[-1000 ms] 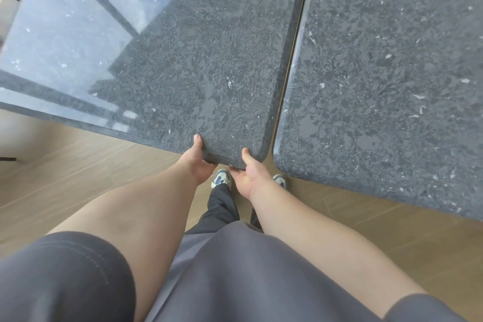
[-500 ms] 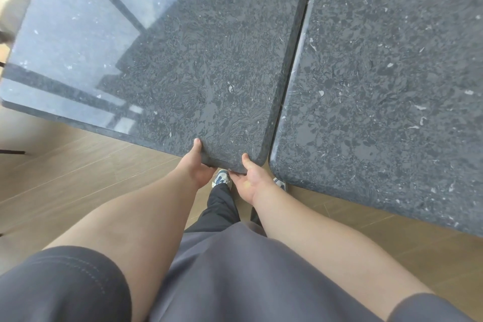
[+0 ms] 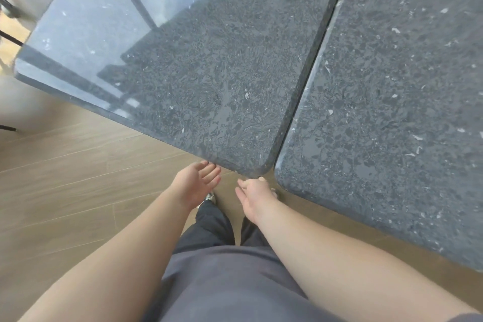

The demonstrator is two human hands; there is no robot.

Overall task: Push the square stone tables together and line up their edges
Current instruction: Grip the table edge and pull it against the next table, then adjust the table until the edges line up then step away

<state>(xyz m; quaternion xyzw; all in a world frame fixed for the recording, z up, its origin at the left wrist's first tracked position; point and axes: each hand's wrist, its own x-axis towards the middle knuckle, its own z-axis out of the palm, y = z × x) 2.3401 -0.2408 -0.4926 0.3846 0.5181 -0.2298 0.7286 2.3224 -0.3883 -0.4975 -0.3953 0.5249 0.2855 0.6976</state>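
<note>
Two dark grey speckled stone tables stand side by side. The left table and the right table meet along a thin dark seam with almost no gap. Their near rounded corners sit close together, the right table's front edge reaching a little nearer to me. My left hand hovers open just below the left table's front edge, fingers spread, holding nothing. My right hand is also off the stone, fingers loosely apart, just under the left table's near right corner.
Light wooden plank floor runs under and in front of the tables. Thin black metal legs of other furniture show at the far left. My legs in dark trousers and my shoes are below the corner.
Both hands have let go of the left table's front edge and drawn back slightly. The gap between the tables has narrowed to a thin seam.
</note>
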